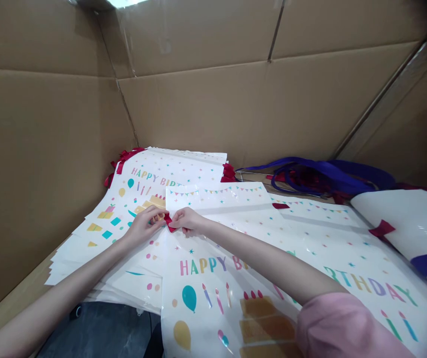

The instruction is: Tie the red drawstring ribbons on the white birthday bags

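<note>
Left hand (145, 223), right hand (188, 221): both grips pinched closed on short red ribbon (168, 222), at top edge of glossy white birthday-print plastic bag (213, 278). Bag lies over stack of matching bags (97, 233).

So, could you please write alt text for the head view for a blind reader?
The left hand and right hand pinch a small red ribbon at the edge of a white plastic bag printed HAPPY BIRTHDAY. A stack of similar bags lies beyond on the left, blue straps on the right, and cardboard walls enclose it all.
</note>
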A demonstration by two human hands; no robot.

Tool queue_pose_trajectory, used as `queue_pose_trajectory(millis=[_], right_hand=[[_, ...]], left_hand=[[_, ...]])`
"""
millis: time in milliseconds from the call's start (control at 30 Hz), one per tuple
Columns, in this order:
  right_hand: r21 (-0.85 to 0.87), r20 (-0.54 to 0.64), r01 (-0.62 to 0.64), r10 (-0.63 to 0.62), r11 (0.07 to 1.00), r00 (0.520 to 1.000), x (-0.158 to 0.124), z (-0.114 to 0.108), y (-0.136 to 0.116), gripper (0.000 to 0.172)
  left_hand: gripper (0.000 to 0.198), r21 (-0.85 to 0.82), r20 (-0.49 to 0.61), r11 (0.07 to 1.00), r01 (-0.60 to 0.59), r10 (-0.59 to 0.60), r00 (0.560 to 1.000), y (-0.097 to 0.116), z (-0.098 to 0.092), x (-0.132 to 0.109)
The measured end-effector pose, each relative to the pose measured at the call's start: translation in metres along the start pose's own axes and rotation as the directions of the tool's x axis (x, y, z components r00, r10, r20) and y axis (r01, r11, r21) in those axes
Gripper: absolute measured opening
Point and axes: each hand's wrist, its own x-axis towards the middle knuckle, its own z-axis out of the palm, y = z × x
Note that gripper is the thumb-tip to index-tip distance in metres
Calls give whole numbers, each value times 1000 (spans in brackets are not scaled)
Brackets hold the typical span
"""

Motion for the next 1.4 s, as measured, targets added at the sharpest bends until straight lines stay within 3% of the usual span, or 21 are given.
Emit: queue_pose_trajectory(millis=[133, 467, 833, 1167, 1400], right_hand=[[29, 34, -49, 48, 998, 998, -1, 0, 1, 16], [-12, 32, -39, 40, 999, 999, 2, -1, 0, 21], [-259, 25, 3, 4, 966, 1000, 7, 1, -2, 24], [-566, 107, 40, 26, 824, 994, 8, 4, -12, 17], [-643, 116, 41, 44, 765, 992, 1, 3, -20, 18]], left_hand=[[31, 74, 37, 991, -108, 106, 994, -9, 0, 0], [34, 171, 98, 975, -139, 124, 987, -13, 1, 1], [34, 245, 132, 951, -189, 160, 978, -8, -2, 1], [29, 375, 66, 912, -167, 153, 986, -15, 9, 2], [30, 385, 86, 911, -146, 122, 989, -11, 7, 3]])
